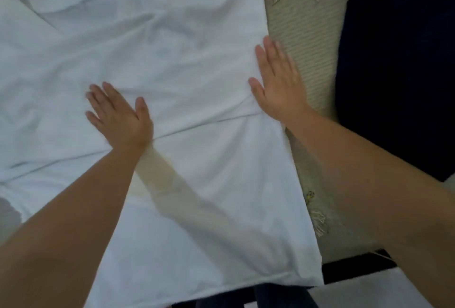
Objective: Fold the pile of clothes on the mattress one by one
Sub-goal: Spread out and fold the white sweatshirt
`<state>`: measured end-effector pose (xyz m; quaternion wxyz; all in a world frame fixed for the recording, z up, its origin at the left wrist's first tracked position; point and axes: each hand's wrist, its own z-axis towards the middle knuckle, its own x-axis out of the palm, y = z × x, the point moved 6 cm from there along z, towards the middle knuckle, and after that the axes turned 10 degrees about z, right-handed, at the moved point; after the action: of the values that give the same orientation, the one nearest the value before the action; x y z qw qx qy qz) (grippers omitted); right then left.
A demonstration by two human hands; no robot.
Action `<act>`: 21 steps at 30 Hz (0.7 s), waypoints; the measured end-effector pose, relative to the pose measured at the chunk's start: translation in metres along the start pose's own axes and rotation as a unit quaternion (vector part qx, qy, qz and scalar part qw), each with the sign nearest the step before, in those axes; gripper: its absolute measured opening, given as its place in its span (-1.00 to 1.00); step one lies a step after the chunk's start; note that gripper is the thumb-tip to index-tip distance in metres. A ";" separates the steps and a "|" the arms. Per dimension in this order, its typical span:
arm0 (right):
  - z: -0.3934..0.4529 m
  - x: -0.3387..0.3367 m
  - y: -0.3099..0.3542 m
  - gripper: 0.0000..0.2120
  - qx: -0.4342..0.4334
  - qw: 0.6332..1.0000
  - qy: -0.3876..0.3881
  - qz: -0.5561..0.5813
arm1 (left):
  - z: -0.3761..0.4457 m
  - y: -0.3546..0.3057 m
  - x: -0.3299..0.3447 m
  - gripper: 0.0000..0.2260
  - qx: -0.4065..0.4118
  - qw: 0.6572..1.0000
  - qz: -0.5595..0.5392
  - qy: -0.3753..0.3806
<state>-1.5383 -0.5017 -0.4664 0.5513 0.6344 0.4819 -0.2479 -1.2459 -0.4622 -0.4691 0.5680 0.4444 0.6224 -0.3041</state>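
Head view: white T-shirt (172, 49) flat on mattress (302, 44), neckline far-left, hem near; left hand (118, 115) and right hand (278, 83) pressing flat, fingers straight.

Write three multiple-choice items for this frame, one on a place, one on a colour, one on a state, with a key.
1. Where does the right hand lie?
A. on the right edge of the white cotton T-shirt
B. on the collar
C. on the floor

2. What colour is the ribbed mattress cover with embroidered leaves?
A. red
B. beige
C. black

3. How is the left hand set?
A. clenched in a fist
B. pinching a sleeve
C. flat, fingers spread on the cloth

Key: 1 A, its palm straddles the shirt's edge and the mattress beside it. 2 B, the strip beside the shirt is pale beige. 3 C, the straight fingers press the fabric, with no grip on it.
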 end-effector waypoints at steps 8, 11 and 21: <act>-0.060 0.002 -0.013 -0.39 0.026 0.995 0.003 0.096 | -0.046 0.006 -0.002 -0.26 0.213 0.974 -0.063 0.043; -0.142 0.021 -0.008 -0.39 0.027 0.993 0.051 0.103 | -0.114 0.008 0.008 -0.31 0.263 0.962 -0.043 0.059; -0.352 0.052 0.025 -0.54 0.134 0.987 -0.073 -0.043 | -0.277 0.040 0.031 -0.36 0.364 0.925 -0.044 0.099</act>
<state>-1.5709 -0.1518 -0.4042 0.4841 0.6612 0.4296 -0.3793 -1.3298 -0.1946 -0.4470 0.2882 0.6208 0.5407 -0.4890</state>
